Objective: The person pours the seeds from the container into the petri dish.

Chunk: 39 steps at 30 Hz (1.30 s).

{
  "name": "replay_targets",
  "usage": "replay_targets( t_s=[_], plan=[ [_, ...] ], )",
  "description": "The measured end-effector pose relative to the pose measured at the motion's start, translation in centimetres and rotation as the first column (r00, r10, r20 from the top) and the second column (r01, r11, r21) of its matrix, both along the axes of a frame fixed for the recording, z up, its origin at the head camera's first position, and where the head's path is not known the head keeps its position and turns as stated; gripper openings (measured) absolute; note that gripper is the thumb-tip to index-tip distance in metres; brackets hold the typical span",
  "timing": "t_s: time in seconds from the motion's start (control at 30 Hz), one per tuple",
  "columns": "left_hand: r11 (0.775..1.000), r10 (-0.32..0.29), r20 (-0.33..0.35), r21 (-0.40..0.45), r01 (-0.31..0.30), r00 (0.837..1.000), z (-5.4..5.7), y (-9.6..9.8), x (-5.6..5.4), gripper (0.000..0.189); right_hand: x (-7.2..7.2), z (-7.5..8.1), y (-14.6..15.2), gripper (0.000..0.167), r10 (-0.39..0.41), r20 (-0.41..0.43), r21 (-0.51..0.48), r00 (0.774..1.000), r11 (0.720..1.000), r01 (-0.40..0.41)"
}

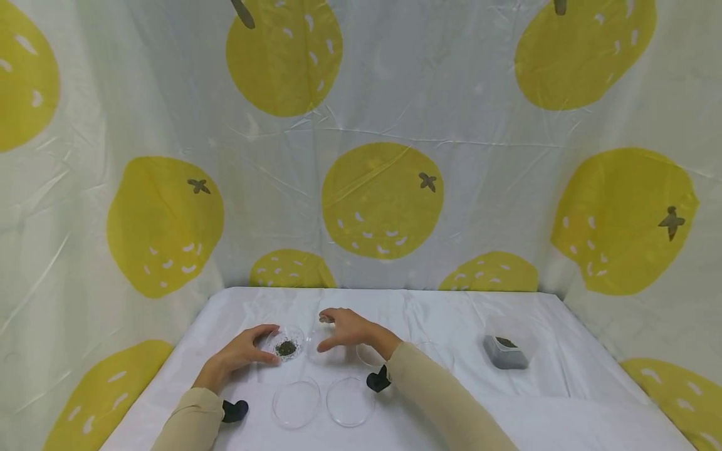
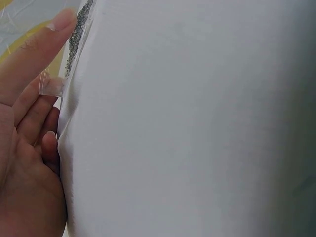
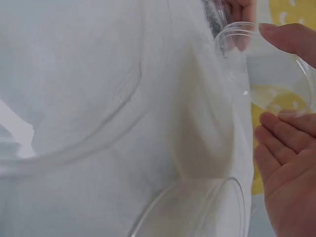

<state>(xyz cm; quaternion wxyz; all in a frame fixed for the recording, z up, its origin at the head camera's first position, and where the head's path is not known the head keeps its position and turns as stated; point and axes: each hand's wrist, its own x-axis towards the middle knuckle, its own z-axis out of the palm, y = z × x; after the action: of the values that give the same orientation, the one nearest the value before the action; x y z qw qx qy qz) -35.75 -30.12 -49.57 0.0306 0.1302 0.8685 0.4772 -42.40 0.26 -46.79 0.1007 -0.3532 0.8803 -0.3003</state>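
My left hand [image 1: 242, 349] grips the side of a clear petri dish [image 1: 298, 338], its thumb at the near edge and fingers at the far edge. Dark green-brown bits [image 1: 286, 348] lie heaped amid paler grains in that dish; the left wrist view shows a layer of grey grains [image 2: 79, 37] through its wall. Just right of it, my right hand [image 1: 351, 329] holds another clear round dish or lid [image 3: 236, 30] between thumb and fingertips. The right wrist view shows this piece tilted, close to the filled dish. Glare hides part of its outline.
Two clear round dishes or lids [image 1: 296, 426] [image 1: 351, 425] lie side by side in front. More clear round pieces [image 1: 369, 363] lie under and beyond my right forearm. A translucent tub [image 1: 506, 360] with dark contents stands at the right. Behind the white-covered table [image 1: 564, 419] hangs a lemon-patterned curtain [image 1: 485, 207].
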Motion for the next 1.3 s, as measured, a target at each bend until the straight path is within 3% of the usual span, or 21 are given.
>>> replay_targets(
  t_s=[0.23,0.37,0.63,0.77,1.07,1.3],
  plan=[
    [0.999,0.044,0.035,0.004,-0.044,0.998,-0.2,0.0,-0.2,0.084,0.1,-0.7,-1.4,0.088,0.007,0.058,-0.171,0.998,0.985,0.003],
    [0.999,0.036,0.032,0.003,-0.036,0.999,-0.2,0.0,0.0,0.085,0.3,-1.1,-2.3,0.086,-0.02,0.12,-0.227,0.993,0.973,0.047],
    [1.0,0.024,0.026,-0.019,-0.024,0.999,-0.2,-0.2,0.1,0.085,1.2,-1.3,-3.7,0.08,0.017,0.306,-0.331,0.952,0.939,0.09],
    [1.0,0.018,0.022,-0.023,-0.017,1.0,-0.2,0.0,-0.1,0.085,1.2,-1.2,-3.8,0.079,-0.001,0.328,-0.334,0.945,0.935,0.117],
    [1.0,0.012,0.017,-0.017,-0.012,1.0,-0.4,0.0,-0.4,0.086,1.1,-1.5,-4.2,0.084,-0.018,0.346,-0.272,0.938,0.955,0.118],
    [0.999,0.015,0.007,-0.033,-0.015,1.0,-0.5,-0.2,-0.4,0.085,1.6,-1.1,-4.9,0.089,-0.05,0.265,-0.192,0.963,0.976,0.103]
  ],
)
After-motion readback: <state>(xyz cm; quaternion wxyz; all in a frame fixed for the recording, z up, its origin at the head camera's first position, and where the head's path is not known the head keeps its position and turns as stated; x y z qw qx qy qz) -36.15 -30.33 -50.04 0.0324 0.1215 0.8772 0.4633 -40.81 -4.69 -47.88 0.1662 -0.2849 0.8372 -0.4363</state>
